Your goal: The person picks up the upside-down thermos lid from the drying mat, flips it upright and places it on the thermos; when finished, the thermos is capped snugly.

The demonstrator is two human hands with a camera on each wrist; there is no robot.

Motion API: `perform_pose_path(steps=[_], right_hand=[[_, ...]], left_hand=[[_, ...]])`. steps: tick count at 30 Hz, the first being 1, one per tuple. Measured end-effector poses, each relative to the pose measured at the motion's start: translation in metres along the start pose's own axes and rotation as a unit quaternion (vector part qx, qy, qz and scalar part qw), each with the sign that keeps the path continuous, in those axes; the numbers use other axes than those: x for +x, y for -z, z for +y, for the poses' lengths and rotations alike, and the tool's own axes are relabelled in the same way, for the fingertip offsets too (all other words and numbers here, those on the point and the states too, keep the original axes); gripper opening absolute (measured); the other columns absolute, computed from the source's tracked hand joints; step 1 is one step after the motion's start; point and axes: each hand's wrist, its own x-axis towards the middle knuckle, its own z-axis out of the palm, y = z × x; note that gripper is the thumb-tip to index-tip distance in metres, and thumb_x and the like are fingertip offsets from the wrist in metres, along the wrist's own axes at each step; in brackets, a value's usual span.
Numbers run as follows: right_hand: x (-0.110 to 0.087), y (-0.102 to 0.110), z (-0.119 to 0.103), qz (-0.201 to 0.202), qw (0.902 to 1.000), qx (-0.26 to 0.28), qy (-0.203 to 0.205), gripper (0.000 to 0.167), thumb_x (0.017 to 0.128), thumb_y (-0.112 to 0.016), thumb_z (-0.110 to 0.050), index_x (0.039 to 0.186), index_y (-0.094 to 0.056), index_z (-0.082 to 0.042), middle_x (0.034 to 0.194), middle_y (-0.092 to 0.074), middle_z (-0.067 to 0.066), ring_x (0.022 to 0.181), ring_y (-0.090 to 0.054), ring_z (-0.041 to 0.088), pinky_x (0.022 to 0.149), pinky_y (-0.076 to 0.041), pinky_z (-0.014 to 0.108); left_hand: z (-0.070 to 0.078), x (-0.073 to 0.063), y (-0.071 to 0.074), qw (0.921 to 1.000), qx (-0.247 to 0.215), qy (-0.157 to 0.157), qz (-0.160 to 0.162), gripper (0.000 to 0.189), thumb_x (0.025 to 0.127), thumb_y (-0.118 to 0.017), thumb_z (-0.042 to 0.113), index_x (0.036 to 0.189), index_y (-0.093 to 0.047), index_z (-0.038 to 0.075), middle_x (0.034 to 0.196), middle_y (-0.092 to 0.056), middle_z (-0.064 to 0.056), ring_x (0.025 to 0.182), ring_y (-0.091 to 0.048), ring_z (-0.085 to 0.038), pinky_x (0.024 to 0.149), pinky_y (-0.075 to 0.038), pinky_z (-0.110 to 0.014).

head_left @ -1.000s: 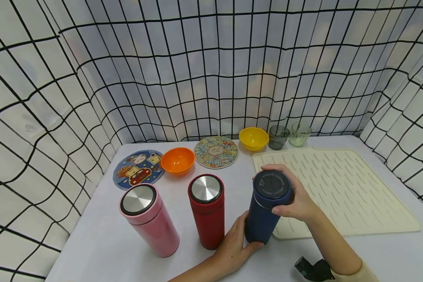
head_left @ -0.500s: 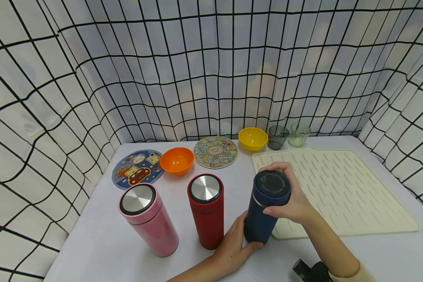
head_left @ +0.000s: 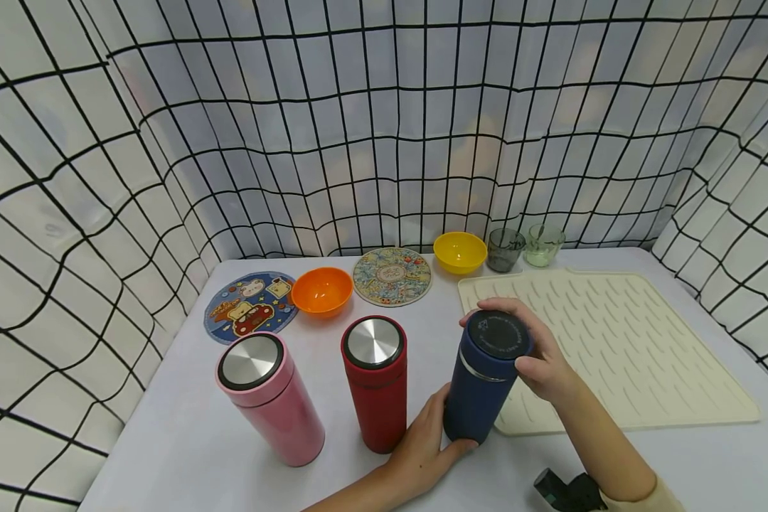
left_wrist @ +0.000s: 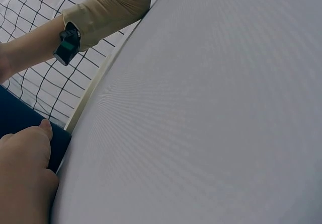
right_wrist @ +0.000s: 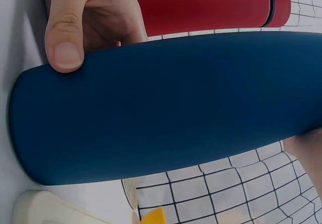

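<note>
A dark blue thermos (head_left: pixel 476 402) with a black printed disc on top stands near the table's front, its top tipped slightly right in the head view. My left hand (head_left: pixel 422 449) grips it low down, thumb in front; the right wrist view shows that thumb (right_wrist: pixel 68 38) pressed on the blue wall (right_wrist: pixel 171 108). Around the lid, my right hand (head_left: pixel 546 361) has its fingers behind and its thumb on the right side. A silver ring shows between lid and body. Just left of my left hand is a red thermos (head_left: pixel 376 398). Farther left stands a pink thermos (head_left: pixel 281 416).
A cream ridged mat (head_left: pixel 621 341) covers the right side. Along the back are an orange bowl (head_left: pixel 323 293), a yellow bowl (head_left: pixel 460 253), two glasses (head_left: pixel 505 250), a blue cartoon mat (head_left: pixel 249 306) and a round patterned mat (head_left: pixel 392 277). Black netting (head_left: pixel 422 135) over white cloth surrounds the table.
My right hand has turned around the lid; its thumb has moved from the front to the right side. More of the silver ring shows. My left hand keeps its place.
</note>
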Motion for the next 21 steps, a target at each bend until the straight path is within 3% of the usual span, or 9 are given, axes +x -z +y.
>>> perform_pose_path(steps=[7,10,15,21], right_hand=[[-0.0021,-0.0029,-0.0008,0.054,0.9965,-0.064,-0.006,0.062,0.084,-0.065,-0.026,0.131,-0.036,0.004,0.124,-0.048,0.012,0.107,-0.051,0.02,0.09,-0.044,0.029],[-0.0008,-0.0045,-0.003,0.046,0.9967,-0.064,-0.023,0.061,0.088,-0.058,-0.03,0.134,-0.033,0.001,0.127,-0.046,0.012,0.112,-0.048,0.021,0.093,-0.041,0.03],[0.0014,-0.0033,-0.0069,0.01,0.9988,-0.003,-0.048,0.055,0.092,-0.04,-0.027,0.139,-0.027,-0.004,0.133,-0.045,0.014,0.121,-0.043,0.026,0.095,-0.04,0.034],[-0.0002,-0.0019,-0.0043,0.017,0.9996,-0.013,-0.019,0.055,0.092,-0.049,-0.027,0.137,-0.031,0.0,0.127,-0.05,0.013,0.114,-0.05,0.023,0.092,-0.043,0.033]], left_hand=[[-0.0005,-0.0005,0.0,0.9999,0.003,-0.011,0.003,0.08,0.084,-0.062,0.041,0.143,-0.017,0.012,0.14,-0.034,-0.005,0.127,-0.035,-0.016,0.101,-0.034,-0.039],[-0.0006,-0.0007,0.0,0.9999,0.003,-0.012,0.004,0.08,0.084,-0.062,0.041,0.143,-0.017,0.012,0.139,-0.035,-0.004,0.127,-0.035,-0.015,0.101,-0.034,-0.038],[-0.0012,-0.0007,-0.0001,0.9999,0.002,-0.01,0.003,0.08,0.084,-0.061,0.044,0.143,-0.017,0.014,0.14,-0.034,-0.004,0.128,-0.035,-0.015,0.101,-0.034,-0.038],[-0.0016,-0.0011,-0.0004,0.9998,0.005,-0.019,0.006,0.08,0.084,-0.061,0.044,0.144,-0.016,0.015,0.14,-0.034,-0.003,0.128,-0.035,-0.015,0.102,-0.034,-0.038]])
